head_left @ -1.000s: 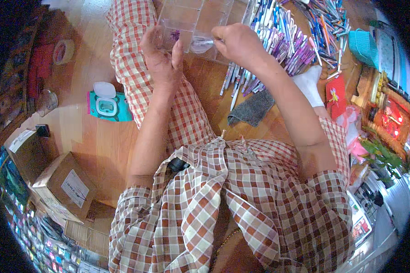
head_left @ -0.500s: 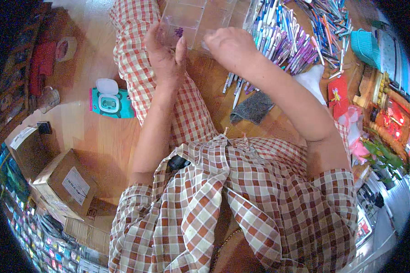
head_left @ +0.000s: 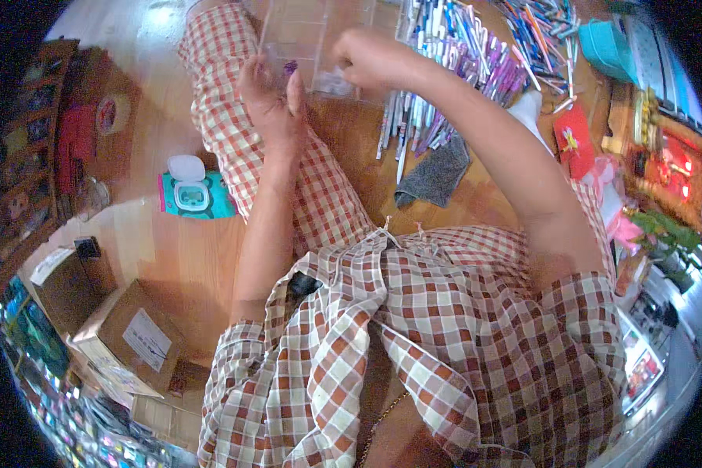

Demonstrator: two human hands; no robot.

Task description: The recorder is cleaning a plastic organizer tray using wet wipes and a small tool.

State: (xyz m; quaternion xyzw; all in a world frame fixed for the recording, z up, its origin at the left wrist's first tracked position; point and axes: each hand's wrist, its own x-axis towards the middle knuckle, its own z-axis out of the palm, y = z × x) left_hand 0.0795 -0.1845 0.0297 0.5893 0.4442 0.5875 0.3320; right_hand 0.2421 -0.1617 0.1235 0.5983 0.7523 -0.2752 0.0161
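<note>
My left hand (head_left: 273,113) is raised at the near left corner of a clear plastic divided box (head_left: 318,54). Its thumb stands apart from the fingers. By the thumb tip is a small dark purple cluster (head_left: 290,68); whether it lies in the box or in the hand I cannot tell. My right hand (head_left: 370,61) is over the box's near right part, fingers curled in, and what they hold is hidden. Something whitish and see-through (head_left: 334,82) shows just below it. Right of that hand lies a big pile of pens (head_left: 452,70), white, blue and purple.
A second pile of pens (head_left: 542,39) lies farther right, near a turquoise basket (head_left: 604,51). A grey cloth (head_left: 433,175) and a red packet (head_left: 573,140) are on the floor. At left are a teal wipes pack (head_left: 199,195) and a cardboard box (head_left: 136,335).
My right hand has shifted a little left and up in the picture. My left hand keeps its pose by the box. The whole view has turned slightly.
</note>
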